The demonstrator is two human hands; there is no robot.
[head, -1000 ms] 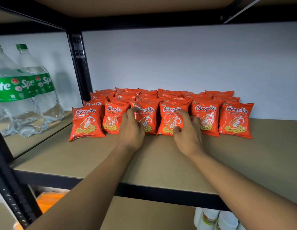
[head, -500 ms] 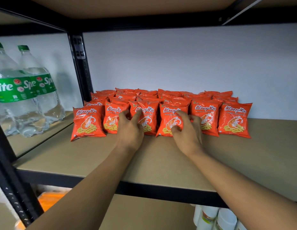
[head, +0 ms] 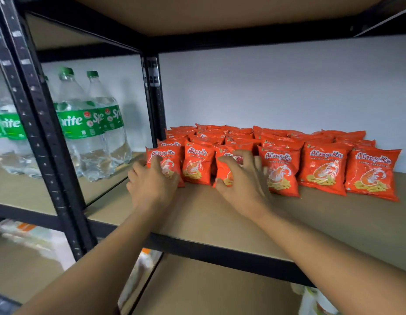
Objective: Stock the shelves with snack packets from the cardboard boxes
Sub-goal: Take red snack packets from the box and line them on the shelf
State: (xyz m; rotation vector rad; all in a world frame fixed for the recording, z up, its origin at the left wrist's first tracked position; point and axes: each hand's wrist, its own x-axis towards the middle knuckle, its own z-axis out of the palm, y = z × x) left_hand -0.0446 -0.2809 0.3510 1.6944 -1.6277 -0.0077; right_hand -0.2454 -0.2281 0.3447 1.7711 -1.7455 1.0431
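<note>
Left hand [head: 152,187]: part closed; the thumb lies across the face of the leftmost packet [head: 169,155] and the curled fingers hold its 9 o'clock edge.
Right hand [head: 245,185]: fingers spread and bent over the third packet [head: 225,172], with the thumb hooked at its lower corner, gripping it.
Snack packets [head: 324,169]: glossy orange-red pillow bags with crimped edges and a prawn picture. They stand in a front row of six, with more rows packed behind, towards 12 o'clock against the pale wall [head: 265,87].
Shelf board [head: 333,223]: flat, matte brown fibreboard in a black metal frame.
Bottles [head: 83,133]: clear plastic with green labels and caps, in the bay at 9 o'clock of the packets, past the perforated black post [head: 38,123].
Change: half a second ago the left hand was between the second and third packets and the right was on the fourth. Both hands have shifted towards 9 o'clock.
</note>
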